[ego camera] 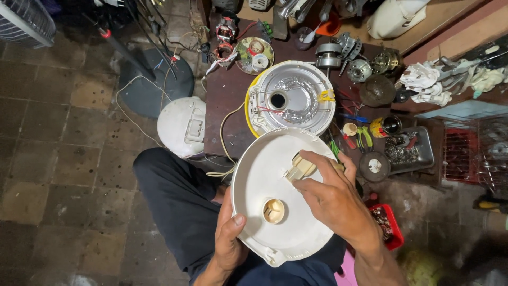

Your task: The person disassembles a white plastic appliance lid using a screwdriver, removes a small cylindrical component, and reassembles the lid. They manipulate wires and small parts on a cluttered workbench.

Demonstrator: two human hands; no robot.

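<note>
White round cover (264,180) gripped by left hand (230,238), beige latch (300,168) pinched by right hand (330,196)

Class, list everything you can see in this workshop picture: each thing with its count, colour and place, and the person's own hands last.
round lid: one, white, held over the lap
latch piece: one, cream, on the lid
cooker body: one, silver and yellow, on the table
dark table: one, brown, behind the lid
white cover: one, on the floor, left
red box: one, lower right
left hand: holds the lid's edge
right hand: pinches the latch piece
</note>
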